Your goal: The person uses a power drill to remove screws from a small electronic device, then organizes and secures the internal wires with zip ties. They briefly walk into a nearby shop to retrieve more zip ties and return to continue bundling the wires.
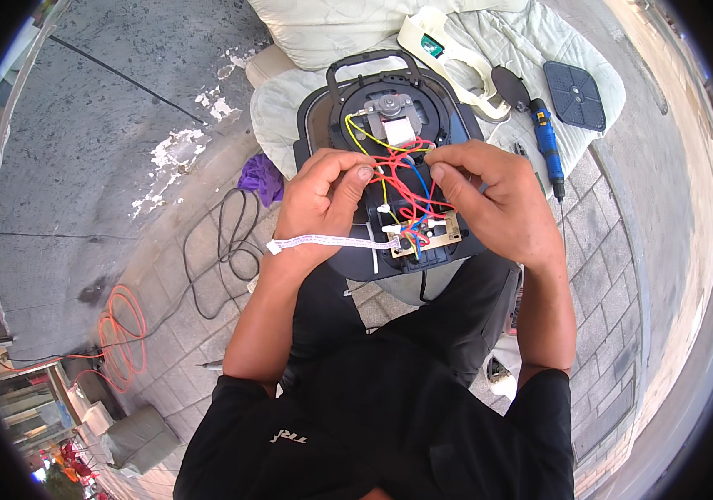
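Note:
An opened dark appliance (315,125) lies upside down across my knees, its base removed. Inside sit a small fan motor (390,107), a tan circuit board (440,237) and a tangle of red, blue and yellow wires (402,179). My left hand (323,196) pinches the red wires at the left of the tangle with thumb and fingers. My right hand (490,196) pinches the same bundle from the right, fingertips close to the left hand's. A white flat ribbon cable (323,242) trails from the board out under my left wrist.
A blue electric screwdriver (546,137) and a black square cover plate (575,94) lie on a pale quilted cushion (490,50) at the upper right. A black cable (231,242) and an orange cord (123,333) coil on the paved ground to the left. A purple cloth (261,177) lies by the appliance.

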Tool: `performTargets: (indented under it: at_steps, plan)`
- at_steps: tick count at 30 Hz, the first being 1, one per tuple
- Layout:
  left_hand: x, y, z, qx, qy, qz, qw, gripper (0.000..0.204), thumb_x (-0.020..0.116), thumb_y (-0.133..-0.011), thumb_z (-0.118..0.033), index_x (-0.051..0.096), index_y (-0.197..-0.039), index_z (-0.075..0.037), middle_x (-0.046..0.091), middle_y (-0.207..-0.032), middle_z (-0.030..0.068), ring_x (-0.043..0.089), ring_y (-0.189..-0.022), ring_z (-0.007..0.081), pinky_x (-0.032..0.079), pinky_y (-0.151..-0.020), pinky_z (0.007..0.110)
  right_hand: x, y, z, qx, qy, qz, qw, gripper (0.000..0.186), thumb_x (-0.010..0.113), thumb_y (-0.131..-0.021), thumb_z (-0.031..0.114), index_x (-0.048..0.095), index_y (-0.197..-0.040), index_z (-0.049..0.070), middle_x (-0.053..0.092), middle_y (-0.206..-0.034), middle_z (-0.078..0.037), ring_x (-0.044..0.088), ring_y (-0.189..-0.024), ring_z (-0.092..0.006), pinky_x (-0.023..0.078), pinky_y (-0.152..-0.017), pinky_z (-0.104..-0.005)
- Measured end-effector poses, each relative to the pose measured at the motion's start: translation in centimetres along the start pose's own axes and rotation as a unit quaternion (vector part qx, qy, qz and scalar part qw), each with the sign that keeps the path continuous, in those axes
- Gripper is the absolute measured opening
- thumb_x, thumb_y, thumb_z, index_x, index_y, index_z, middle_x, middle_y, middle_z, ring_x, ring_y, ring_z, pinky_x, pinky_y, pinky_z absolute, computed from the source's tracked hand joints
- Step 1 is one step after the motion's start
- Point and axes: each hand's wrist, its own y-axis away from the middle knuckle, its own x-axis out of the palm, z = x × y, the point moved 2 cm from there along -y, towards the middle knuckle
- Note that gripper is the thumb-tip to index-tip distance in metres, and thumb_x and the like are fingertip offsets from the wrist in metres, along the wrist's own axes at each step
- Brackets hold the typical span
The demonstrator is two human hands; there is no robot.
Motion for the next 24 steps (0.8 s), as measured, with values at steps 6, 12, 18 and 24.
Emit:
performTargets:
  at_steps: [6,12,18,24]
  plan:
    - [-0.1,0.0,-0.8,0.067,-0.036,0.0,0.997,0.018,0.069,-0.102,-0.014,0.073,-0.111,0.001,0.07,-0.099,0.0071,0.064,-0.083,0.0102,0.053,-0.07,0.025,0.7,-1.1,0.4,-0.015,0.005,0.011,1.0,0.022,0.069,-0.098,0.016,0.075,-0.107,-0.003,0.072,-0.086,-0.015,0.068,-0.071,-0.0235,0.053,-0.066,-0.0353]
    - [0.3,0.2,-1.3,0.003,0.011,0.013,1.0,0.016,0.072,-0.099,-0.009,0.073,-0.112,0.0,0.073,-0.097,0.005,0.065,-0.079,0.0088,0.052,-0.07,0.025,0.0,-1.7,-0.9,0.113,-0.004,0.064,0.992,0.028,0.073,-0.098,0.023,0.077,-0.099,-0.005,0.063,-0.066,-0.002,0.054,-0.063,-0.0054,0.045,-0.055,-0.028]
    - [0.2,0.0,-1.4,-0.089,0.068,0.055,0.992,0.018,0.071,-0.101,-0.009,0.073,-0.116,0.0,0.075,-0.094,0.0003,0.061,-0.078,0.0028,0.05,-0.07,0.021,-0.2,-3.1,-1.2,0.163,-0.03,0.113,0.98,0.033,0.075,-0.097,0.027,0.077,-0.092,-0.005,0.061,-0.065,0.002,0.05,-0.062,-0.0045,0.043,-0.054,-0.0278]
    - [0.1,-0.8,0.4,-0.106,0.195,0.111,0.969,0.018,0.071,-0.101,-0.007,0.071,-0.115,0.004,0.076,-0.102,0.0064,0.068,-0.088,0.0071,0.055,-0.079,0.023,0.5,-3.6,-0.1,0.191,-0.003,0.166,0.967,0.035,0.073,-0.098,0.028,0.078,-0.088,-0.004,0.059,-0.062,0.001,0.05,-0.058,-0.0058,0.042,-0.053,-0.028]
